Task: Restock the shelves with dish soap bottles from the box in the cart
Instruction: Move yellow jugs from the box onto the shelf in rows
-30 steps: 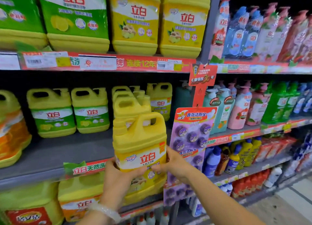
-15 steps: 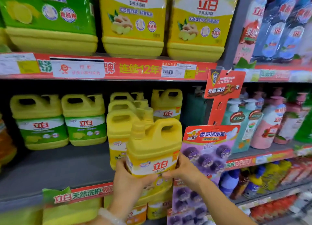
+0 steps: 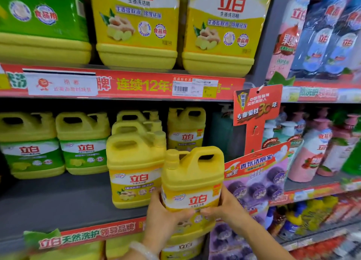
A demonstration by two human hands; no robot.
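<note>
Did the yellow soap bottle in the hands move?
Yes. The held bottle has gone right: it was in front of the yellow bottle row, and now stands beside it, near the purple hanging pack.

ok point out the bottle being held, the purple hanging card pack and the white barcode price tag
held bottle (image 3: 192, 173), head view, on its yellow shoulder under the handle
purple hanging card pack (image 3: 259, 183), head view, on its purple front
barcode price tag (image 3: 193, 87), head view, on its white middle

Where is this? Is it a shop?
Most likely a supermarket's cleaning aisle. Grey metal shelves carry rows of yellow plastic dish soap jugs, red price strips with a barcode tag run along the edges, and both hands hold another yellow handled jug.
</note>
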